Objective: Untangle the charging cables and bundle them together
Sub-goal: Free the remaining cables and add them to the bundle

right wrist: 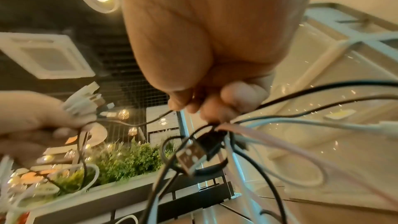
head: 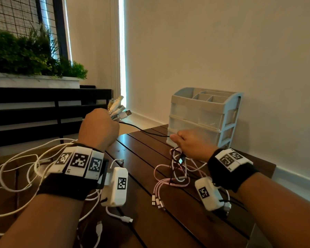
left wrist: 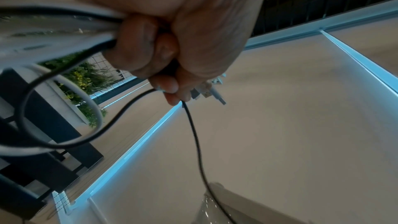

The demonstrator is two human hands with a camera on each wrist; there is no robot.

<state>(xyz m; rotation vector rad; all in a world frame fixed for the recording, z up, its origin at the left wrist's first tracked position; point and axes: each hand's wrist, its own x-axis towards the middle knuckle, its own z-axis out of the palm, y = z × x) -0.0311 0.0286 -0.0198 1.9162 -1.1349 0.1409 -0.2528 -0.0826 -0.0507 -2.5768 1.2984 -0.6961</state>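
We saw our left hand raised above the counter, its grip a tight fist round a cluster of white USB plugs. The plugs fanned out of the top of that grip, pointing up and away toward the wall, their metal ends bare. White cables ran down from the bottom of the fist and looped loosely over the counter below our left wrist.

A thin black cable left the thumb side of the left grip and ran, with a slight sag, across to our right hand. Its long axis lay nearly level between the two fists, sloping a little downward toward the right one. In the left wrist view the black cable also formed a loop below the fingers.

Our right hand pinched the black cable between thumb and curled fingers, and a tangle hung directly beneath that grip: pink cables, white strands and a black USB plug dangling with its metal end down. The pink cable's three small connectors lay on the counter below the right grip, pointing toward us.

A pale drawer organizer stood beyond the right hand, by the wall.
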